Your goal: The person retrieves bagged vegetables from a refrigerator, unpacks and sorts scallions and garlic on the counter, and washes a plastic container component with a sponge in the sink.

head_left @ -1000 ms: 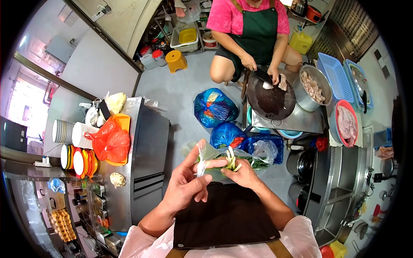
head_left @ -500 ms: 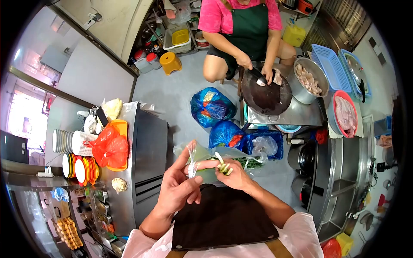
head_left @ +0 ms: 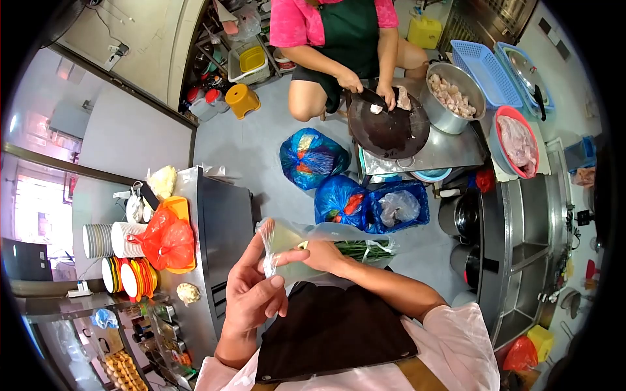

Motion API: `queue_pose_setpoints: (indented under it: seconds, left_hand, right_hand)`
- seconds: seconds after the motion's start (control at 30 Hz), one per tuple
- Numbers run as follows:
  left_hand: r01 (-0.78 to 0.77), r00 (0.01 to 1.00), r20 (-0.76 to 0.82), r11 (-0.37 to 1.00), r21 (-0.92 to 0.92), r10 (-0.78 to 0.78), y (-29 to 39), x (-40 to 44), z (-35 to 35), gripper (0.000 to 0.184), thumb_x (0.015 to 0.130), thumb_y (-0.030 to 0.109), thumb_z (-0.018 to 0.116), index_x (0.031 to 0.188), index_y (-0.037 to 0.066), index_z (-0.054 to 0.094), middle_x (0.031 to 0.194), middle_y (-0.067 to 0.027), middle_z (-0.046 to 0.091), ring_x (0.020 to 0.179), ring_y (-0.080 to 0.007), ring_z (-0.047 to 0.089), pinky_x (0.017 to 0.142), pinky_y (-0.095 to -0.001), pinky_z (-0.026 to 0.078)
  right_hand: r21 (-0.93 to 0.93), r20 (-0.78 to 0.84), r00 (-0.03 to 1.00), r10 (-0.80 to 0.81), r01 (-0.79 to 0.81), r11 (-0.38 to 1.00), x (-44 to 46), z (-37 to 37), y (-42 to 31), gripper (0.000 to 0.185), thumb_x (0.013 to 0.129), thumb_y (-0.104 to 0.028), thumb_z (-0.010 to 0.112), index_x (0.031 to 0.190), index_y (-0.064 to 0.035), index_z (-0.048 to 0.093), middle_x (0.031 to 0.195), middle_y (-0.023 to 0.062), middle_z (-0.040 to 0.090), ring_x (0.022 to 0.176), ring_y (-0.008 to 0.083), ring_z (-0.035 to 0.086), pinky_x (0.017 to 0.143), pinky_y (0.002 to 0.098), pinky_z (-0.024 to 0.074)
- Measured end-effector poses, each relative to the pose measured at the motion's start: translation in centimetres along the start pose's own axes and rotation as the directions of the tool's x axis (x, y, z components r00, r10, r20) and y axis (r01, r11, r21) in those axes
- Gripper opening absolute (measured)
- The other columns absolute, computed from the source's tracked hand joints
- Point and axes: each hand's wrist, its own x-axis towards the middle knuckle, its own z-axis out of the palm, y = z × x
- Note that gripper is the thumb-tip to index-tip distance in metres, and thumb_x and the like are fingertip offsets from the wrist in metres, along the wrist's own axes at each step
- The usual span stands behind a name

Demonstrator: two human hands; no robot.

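My left hand grips the gathered rim of a clear plastic bag, with the forefinger stretched up along it and the thumb below. The bag's mouth is spread towards the right. My right hand is at the bag mouth, its fingers partly hidden by the film. A small pale green end of the vegetable stalks shows at its fingertips. Beneath my right forearm lie long dark green stalks in clear plastic; whether they join the piece in my hand is hidden.
Across from me, a person cuts meat with a knife on a round board, beside a pot of meat pieces. Blue bags and a blue basket stand on the floor. A steel counter is left, a sink right.
My right hand has moved left into the bag mouth, and the pale stalk ends it holds are now mostly hidden. My left hand still holds the bag rim. The whole view has shifted slightly.
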Motion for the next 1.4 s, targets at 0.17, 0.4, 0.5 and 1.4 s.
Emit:
queue_pose_setpoints:
  seconds: [0.17,0.4,0.5,1.4]
  left_hand:
    - [-0.016,1.0,-0.011,1.0,0.019,0.016,0.2,-0.1,-0.1,0.08,0.085,-0.006,0.054,0.159,-0.002,0.022,0.126,-0.0307,0.065,0.038,-0.0055,0.045,0.041,-0.0223,0.049]
    - [-0.005,1.0,0.021,1.0,-0.021,0.005,0.1,0.4,0.1,0.079,0.086,-0.006,0.055,0.158,-0.002,0.023,0.126,-0.031,0.065,0.039,-0.0055,0.046,0.041,-0.0224,0.049]
    - [-0.006,1.0,0.029,1.0,-0.012,0.006,0.2,0.7,0.2,0.079,0.087,-0.006,0.055,0.159,-0.002,0.023,0.126,-0.0313,0.064,0.039,-0.0054,0.046,0.041,-0.0225,0.05]
    - [-0.018,1.0,-0.003,0.997,-0.075,0.018,0.3,-0.4,-0.8,0.079,0.086,-0.007,0.051,0.158,-0.004,0.021,0.125,-0.0331,0.064,0.036,-0.0066,0.045,0.039,-0.0235,0.049]
  right_hand:
    - [-0.013,-0.167,0.981,-0.097,0.096,0.995,0.8,1.9,0.6,0.037,0.087,-0.024,0.07,0.113,0.0018,0.067,0.1,0.0275,0.07,0.095,0.0439,0.067,0.084,0.0518,0.0512]
    - [-0.071,-0.242,0.961,-0.136,0.122,0.99,0.7,1.6,-0.4,0.03,0.089,-0.023,0.067,0.11,-0.0003,0.068,0.094,0.0219,0.07,0.086,0.0412,0.068,0.076,0.0515,0.0519]
    - [-0.223,-0.246,0.943,-0.226,0.171,0.96,1.1,2.2,0.8,0.023,0.091,-0.021,0.064,0.102,-0.0017,0.07,0.09,0.0197,0.07,0.082,0.0398,0.067,0.071,0.051,0.0516]
    - [0.317,0.23,0.965,-0.123,0.045,0.947,1.6,0.8,2.6,0.043,0.086,-0.019,0.065,0.125,-0.0008,0.062,0.107,0.0137,0.069,0.097,0.0243,0.065,0.084,0.0387,0.05]
